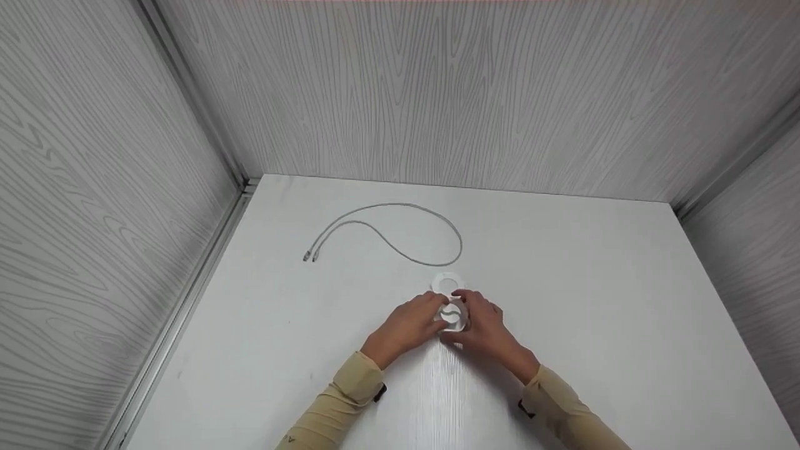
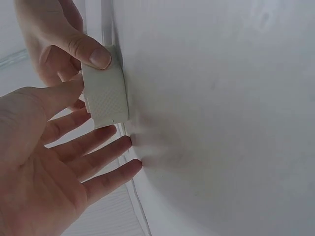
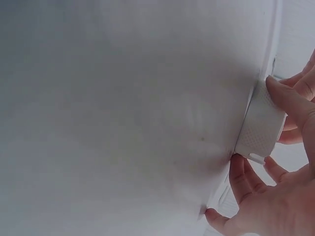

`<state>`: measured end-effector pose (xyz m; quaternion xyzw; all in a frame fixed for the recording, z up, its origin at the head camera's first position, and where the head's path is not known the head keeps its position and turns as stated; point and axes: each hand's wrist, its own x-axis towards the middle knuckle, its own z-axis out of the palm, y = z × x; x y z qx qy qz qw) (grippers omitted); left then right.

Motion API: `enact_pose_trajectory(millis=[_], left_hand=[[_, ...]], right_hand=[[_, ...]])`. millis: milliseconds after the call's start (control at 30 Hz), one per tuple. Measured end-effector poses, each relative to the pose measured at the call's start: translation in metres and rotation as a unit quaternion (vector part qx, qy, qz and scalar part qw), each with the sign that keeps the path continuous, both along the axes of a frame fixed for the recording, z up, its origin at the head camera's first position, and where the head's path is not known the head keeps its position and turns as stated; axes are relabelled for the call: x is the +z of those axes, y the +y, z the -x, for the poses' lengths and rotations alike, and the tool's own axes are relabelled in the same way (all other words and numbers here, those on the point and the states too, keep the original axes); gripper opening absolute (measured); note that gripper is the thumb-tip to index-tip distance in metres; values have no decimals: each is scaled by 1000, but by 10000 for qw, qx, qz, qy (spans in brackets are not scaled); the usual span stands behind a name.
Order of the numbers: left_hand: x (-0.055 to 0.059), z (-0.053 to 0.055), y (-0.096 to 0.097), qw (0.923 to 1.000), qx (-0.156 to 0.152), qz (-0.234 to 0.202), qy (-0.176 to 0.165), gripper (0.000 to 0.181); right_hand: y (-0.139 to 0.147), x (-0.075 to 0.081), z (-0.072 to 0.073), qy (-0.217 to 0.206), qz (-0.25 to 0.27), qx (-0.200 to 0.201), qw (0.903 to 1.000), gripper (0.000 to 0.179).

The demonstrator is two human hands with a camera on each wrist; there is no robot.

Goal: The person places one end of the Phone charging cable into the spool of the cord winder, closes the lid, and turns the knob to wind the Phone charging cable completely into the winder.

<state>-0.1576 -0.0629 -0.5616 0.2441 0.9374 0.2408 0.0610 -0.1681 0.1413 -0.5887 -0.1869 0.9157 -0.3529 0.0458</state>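
A small white case (image 1: 459, 326) with a textured side wall stands on the white table (image 1: 594, 281), below the middle of the head view. On its top sits a round white piece with a wavy grey groove (image 1: 450, 314). My right hand (image 1: 489, 328) grips the case from the right, thumb on the near side and fingers at the far side. From the left, my left hand (image 1: 406, 326) pinches the top piece between thumb and index finger; its other fingers are spread beside the case. Right behind the case lies a flat white disc (image 1: 447, 279) with a ring on its face.
A thin grey cable (image 1: 461, 240) lies in a loop farther back on the table, with both plug ends (image 1: 307, 255) toward the left. Wood-grain panels (image 1: 406, 94) wall in the table at the back and both sides.
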Motion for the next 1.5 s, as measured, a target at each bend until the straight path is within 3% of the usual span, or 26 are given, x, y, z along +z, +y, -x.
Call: enact_pose_trajectory(millis=[100,300,433,600,733,800,900,967,1133,1333,1500], left_hand=[[1,-1,-1,10000,22,82,45,38],[1,2,-3,10000,43,78,26,38],[2,7,-2,10000,14,81,44,38],[7,13,-5,9999,-67,-59,-121,39],[12,20,-24,9998,193,-23,-22,34],[12,26,-40,9979,608,86,226,29],[10,35,-67,9894,1312,238,575,22],[7,42,-85,9798,1820,289,774,20],[0,57,-125,9592,2548,467,1132,20],[-6,72,-156,9369,3029,881,1506,20],[-13,84,-166,9261,3245,1208,1497,24]], right_hand=[[1,2,-1,-195,129,32,9997,80],[3,9,1,-459,249,129,9986,54],[7,15,4,-495,216,264,9982,50],[9,19,5,-438,216,127,9987,47],[9,17,3,-506,188,103,9985,43],[8,16,2,-553,159,91,9983,41],[6,16,1,-592,187,66,9980,39],[5,16,1,-612,188,69,9979,39],[3,17,2,-623,241,194,9976,38],[1,15,1,-751,341,244,9963,38],[1,15,0,-810,444,232,9954,41]])
